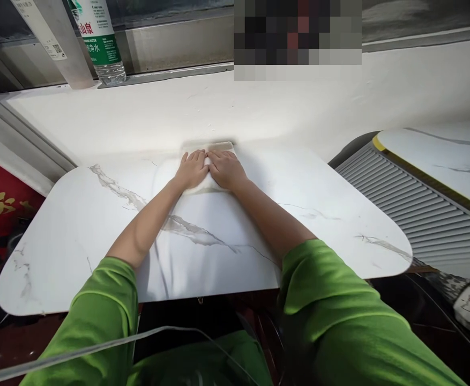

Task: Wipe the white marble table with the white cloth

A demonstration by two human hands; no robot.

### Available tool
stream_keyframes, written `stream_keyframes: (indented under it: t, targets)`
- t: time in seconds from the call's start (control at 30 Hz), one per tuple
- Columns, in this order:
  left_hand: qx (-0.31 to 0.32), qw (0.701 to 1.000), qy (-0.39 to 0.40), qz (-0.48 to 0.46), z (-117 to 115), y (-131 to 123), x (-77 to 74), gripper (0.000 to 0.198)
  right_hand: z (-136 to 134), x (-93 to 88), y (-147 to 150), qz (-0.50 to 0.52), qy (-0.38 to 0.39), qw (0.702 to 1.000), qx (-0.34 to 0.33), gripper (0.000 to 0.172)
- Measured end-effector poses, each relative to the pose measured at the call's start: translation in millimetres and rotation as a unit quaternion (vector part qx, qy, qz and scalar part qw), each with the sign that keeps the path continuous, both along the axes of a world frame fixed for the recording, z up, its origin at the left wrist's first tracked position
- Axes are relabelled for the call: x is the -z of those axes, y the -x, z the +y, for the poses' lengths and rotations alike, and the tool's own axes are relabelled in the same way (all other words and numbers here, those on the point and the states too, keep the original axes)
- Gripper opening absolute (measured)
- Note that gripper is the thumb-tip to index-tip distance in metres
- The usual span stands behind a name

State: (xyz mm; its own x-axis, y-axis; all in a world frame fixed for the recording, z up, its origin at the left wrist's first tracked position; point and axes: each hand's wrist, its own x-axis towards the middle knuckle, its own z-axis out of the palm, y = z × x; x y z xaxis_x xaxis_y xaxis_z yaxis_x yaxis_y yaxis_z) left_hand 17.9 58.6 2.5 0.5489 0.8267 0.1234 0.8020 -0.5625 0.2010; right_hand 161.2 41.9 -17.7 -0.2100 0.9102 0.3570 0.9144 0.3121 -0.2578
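Note:
Both my hands lie side by side on a folded white cloth (203,188) at the far edge of the marble-patterned table (98,230). My left hand (192,170) rests flat on the cloth's left part, fingers stretched forward. Beside it, my right hand (228,170) presses flat on the right part, its fingertips nearly meeting the left ones. The cloth's pale far edge and a strip of its near edge show around the hands; its middle is covered by them.
A water bottle (103,51) and a translucent labelled container (72,61) stand on the ledge behind, at left. To the right are a grey ribbed panel (415,203) and another marble-patterned tabletop (455,155). A pale cord (138,336) crosses low in front.

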Motion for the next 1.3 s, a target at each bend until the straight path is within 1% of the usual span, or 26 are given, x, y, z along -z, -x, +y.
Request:
stream_keyframes:
  t: [0.07,0.13,0.2,0.33,0.43,0.53,0.63,0.7,0.77,0.87,0.97,1.07,1.17,1.23,1.3]
  targets:
    - [-0.003,1.0,-0.006,0.01,-21,5,-1.0,0.05,-20,-1.7,4,-0.008,-0.001,1.0,-0.004,0.052]
    - [0.001,1.0,-0.012,0.02,-48,12,-2.6,0.05,-46,-4.0,11,-0.017,-0.003,1.0,-0.013,0.051]
    - [0.011,0.999,-0.018,0.025,-79,22,-4.2,0.05,-78,-6.5,19,-0.027,-0.001,0.999,-0.017,0.052]
    - [0.049,0.998,-0.03,0.021,-144,44,-6.0,0.05,-148,-9.7,36,-0.057,0.014,0.998,-0.003,0.054]
    - [0.059,0.997,-0.036,0.014,-186,58,-6.6,0.05,-191,-9.5,46,-0.071,0.001,0.997,-0.018,0.054]
    - [0.047,0.998,-0.041,0.008,-214,66,-7.1,0.049,-215,-8.6,53,-0.075,-0.02,0.996,-0.047,0.054]
    - [0.046,0.998,-0.034,0.008,-223,69,-7.6,0.05,-220,-8.9,56,-0.075,-0.021,0.995,-0.058,0.055]
    - [0.046,0.998,-0.031,0.01,-220,70,-7.7,0.05,-216,-9.4,56,-0.07,-0.015,0.996,-0.061,0.055]
    - [0.045,0.998,-0.03,0.014,-211,71,-7.3,0.05,-206,-9.6,57,-0.063,-0.011,0.996,-0.067,0.055]
    - [0.042,0.998,-0.031,0.019,-187,74,-6.1,0.049,-181,-10.2,59,-0.055,-0.004,0.996,-0.071,0.055]
    - [0.031,0.999,-0.036,0.024,-148,76,-4.7,0.05,-141,-12.7,64,-0.051,0.012,0.996,-0.067,0.054]
    - [0.015,0.998,-0.037,0.038,-99,78,-4.0,0.049,-93,-16.2,69,-0.045,0.031,0.997,-0.059,0.054]
    - [0.012,0.998,-0.033,0.046,-50,77,-4.3,0.047,-47,-17.5,72,-0.036,0.032,0.997,-0.056,0.053]
    - [0.011,0.999,-0.031,0.041,-22,76,-4.7,0.047,-22,-16.7,74,-0.031,0.027,0.998,-0.051,0.051]
    - [0.006,0.999,-0.031,0.036,1,75,-4.8,0.046,-1,-15.2,75,-0.028,0.026,0.998,-0.043,0.05]
